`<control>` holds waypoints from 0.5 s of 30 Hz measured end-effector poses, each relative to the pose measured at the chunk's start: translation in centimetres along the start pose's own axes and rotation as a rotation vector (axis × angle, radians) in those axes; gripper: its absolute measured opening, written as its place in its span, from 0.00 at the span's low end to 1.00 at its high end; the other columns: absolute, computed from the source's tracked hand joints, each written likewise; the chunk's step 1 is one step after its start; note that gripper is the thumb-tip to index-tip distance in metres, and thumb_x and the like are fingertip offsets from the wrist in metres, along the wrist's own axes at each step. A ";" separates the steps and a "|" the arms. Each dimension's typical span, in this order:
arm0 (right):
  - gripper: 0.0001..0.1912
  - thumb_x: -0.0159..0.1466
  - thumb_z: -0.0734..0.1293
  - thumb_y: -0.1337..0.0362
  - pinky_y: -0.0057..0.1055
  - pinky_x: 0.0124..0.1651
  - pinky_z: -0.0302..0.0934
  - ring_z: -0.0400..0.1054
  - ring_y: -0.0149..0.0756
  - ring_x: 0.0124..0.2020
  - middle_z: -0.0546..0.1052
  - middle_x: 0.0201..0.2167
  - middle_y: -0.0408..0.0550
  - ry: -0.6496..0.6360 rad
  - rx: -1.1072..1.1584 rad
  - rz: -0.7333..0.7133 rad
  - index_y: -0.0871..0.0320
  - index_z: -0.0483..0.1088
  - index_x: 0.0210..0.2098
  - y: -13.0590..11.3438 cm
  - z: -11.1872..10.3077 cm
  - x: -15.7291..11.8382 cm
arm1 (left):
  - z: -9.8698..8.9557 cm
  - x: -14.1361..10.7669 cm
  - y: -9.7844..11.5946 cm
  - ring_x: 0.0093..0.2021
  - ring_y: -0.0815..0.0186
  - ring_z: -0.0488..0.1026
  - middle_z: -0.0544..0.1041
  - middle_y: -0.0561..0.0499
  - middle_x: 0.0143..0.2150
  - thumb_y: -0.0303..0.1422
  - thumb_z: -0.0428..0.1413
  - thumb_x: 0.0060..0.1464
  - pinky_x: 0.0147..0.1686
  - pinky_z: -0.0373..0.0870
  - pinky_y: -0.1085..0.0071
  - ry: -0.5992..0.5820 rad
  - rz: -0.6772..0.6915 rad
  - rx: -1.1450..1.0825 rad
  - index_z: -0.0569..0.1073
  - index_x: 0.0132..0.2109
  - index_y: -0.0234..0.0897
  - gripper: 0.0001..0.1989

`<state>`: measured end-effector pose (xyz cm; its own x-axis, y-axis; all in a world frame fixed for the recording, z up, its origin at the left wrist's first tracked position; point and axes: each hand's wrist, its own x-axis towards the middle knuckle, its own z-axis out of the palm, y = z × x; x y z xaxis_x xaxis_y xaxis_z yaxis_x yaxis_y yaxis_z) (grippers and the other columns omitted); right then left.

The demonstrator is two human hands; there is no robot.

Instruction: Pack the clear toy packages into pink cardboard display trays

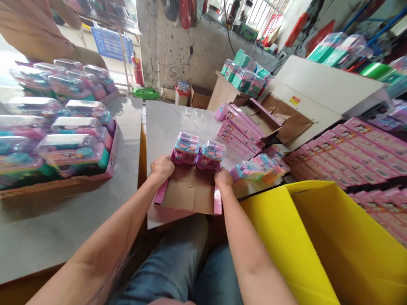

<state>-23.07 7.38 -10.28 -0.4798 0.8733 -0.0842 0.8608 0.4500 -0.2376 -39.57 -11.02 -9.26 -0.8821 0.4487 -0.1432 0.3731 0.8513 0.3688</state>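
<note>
A shallow pink cardboard tray (pixel 187 195) with a brown inside lies on the grey table in front of me. Two small toy cases with clear domed lids, a left one (pixel 187 148) and a right one (pixel 211 155), stand side by side at its far end. My left hand (pixel 163 167) is closed on the tray's left edge near the far corner. On the opposite edge, beside the right case, my right hand (pixel 224 178) grips the tray with curled fingers. The near half of the tray shows bare cardboard.
Filled trays of cases (pixel 111 159) stand on the left table. Stacked pink trays (pixel 241 127) and loose wrapped toys (pixel 260 167) lie to the right. A large yellow bin (pixel 286 228) is at my right, with pink boxes (pixel 359 148) behind it. A person (pixel 38 29) is at upper left.
</note>
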 end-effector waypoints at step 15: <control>0.19 0.71 0.61 0.59 0.45 0.53 0.69 0.73 0.57 0.54 0.78 0.50 0.67 -0.048 -0.050 0.073 0.63 0.77 0.50 -0.4 -0.3 2.0 | -1.6 -1.1 1.5 0.47 0.42 0.76 0.78 0.30 0.46 0.31 0.50 0.58 0.41 0.72 0.55 -0.009 -0.041 0.102 0.79 0.47 0.29 0.16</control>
<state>-24.30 8.98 -10.03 -0.4218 0.8949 -0.1459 0.9007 0.3952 -0.1805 -38.49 -10.64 -7.04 -0.8948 0.4151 -0.1646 0.3646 0.8919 0.2674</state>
